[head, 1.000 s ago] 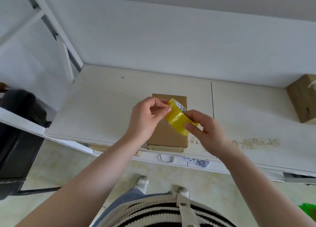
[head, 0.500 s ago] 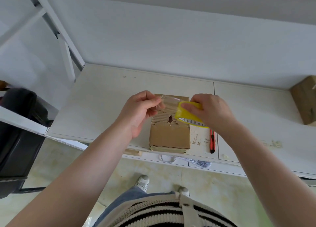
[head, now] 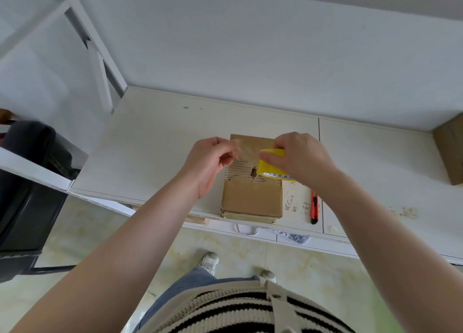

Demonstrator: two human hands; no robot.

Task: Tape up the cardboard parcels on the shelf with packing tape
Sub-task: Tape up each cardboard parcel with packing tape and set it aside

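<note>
Cardboard parcel (head: 251, 197) lies flat at the shelf's (head: 150, 144) front edge. Right hand (head: 299, 157) grasps the yellow tape roll (head: 271, 166) over the parcel's 1 o'clock corner. Left hand (head: 213, 162), at the roll's 9 o'clock, pinches the clear tape strip (head: 246, 148) stretched between them. Red utility knife (head: 314, 208) lies at the parcel's 3 o'clock.

A red utility knife (head: 314, 208) lies near the shelf's near edge. A black chair (head: 27, 182) stands at left on the tiled floor (head: 82, 232).
</note>
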